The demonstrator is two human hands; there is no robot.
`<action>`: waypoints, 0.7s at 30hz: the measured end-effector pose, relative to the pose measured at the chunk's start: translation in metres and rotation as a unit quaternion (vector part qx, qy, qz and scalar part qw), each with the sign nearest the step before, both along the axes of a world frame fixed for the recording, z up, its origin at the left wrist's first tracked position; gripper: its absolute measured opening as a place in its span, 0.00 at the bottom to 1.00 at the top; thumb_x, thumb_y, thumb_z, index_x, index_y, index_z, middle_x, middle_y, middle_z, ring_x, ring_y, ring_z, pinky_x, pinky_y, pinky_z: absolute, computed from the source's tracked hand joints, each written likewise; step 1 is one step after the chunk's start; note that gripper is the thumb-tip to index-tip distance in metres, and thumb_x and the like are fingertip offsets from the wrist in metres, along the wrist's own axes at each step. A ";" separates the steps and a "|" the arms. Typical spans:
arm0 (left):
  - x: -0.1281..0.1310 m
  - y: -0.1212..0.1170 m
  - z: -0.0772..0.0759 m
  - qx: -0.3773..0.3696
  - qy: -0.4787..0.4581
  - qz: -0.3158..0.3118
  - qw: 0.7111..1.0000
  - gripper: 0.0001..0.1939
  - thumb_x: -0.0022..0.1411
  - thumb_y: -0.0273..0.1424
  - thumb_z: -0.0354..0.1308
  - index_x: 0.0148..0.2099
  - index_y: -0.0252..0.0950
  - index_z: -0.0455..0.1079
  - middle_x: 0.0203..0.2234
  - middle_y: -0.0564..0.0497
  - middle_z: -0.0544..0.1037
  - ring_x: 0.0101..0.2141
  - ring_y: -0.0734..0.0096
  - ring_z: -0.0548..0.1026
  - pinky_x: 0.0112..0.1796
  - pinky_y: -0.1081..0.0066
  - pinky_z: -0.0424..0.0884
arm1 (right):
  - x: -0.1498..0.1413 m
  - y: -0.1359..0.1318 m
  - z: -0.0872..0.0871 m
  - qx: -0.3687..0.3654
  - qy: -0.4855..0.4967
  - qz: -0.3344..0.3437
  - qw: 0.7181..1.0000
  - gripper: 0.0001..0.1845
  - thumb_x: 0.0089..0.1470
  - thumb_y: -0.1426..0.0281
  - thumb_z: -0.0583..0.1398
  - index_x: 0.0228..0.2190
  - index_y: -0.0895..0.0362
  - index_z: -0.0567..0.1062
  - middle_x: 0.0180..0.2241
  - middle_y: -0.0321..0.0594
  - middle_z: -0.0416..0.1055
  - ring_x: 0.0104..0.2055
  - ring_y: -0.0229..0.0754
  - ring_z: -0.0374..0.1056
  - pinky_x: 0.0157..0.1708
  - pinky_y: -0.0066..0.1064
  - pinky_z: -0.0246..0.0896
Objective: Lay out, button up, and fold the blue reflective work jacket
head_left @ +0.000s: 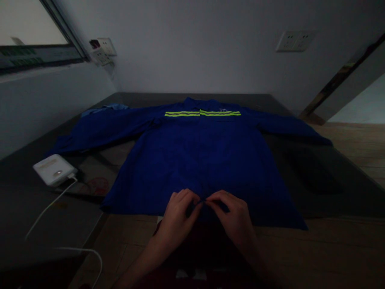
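A blue work jacket (192, 156) with yellow-green reflective stripes across the chest lies spread out, collar toward the wall and sleeves stretched to both sides. Its lower hem hangs over the near table edge. At the middle of the front, close to the hem, my left hand (182, 210) pinches the fabric between thumb and fingers. Right beside it my right hand (230, 210) also pinches the jacket front, the fingertips of both hands nearly meeting. Whether a button sits between the fingertips is too dark and small to tell.
The dark table (120, 154) stands against a pale wall. On its left rests a white power bank (55, 169) with a white cable (49, 206) plugged in. A dark flat object (313, 170) lies at the right. Wall sockets (294, 41) are above.
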State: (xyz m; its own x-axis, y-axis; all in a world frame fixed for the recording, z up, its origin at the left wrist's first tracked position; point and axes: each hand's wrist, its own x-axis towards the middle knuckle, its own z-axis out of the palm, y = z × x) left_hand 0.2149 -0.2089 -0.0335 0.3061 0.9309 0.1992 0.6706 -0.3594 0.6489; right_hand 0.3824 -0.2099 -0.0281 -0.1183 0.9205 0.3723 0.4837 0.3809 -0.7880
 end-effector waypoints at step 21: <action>-0.004 -0.002 0.002 -0.056 -0.026 -0.028 0.998 0.05 0.63 0.29 0.50 0.35 0.38 0.67 0.26 0.55 0.72 0.29 0.72 0.69 0.34 0.71 0.63 | 0.003 0.005 -0.003 -0.121 0.067 0.029 0.990 0.04 0.52 0.69 0.60 0.31 0.56 0.76 0.30 0.37 0.76 0.33 0.40 0.72 0.34 0.29 0.66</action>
State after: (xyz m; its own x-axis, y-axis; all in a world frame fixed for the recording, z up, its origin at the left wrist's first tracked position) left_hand 0.2107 -0.2107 -0.0318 0.3507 0.9298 0.1117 0.6159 -0.3188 0.7205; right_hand 0.3859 -0.2052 -0.0313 -0.1379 0.9779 0.1571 0.3512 0.1965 -0.9154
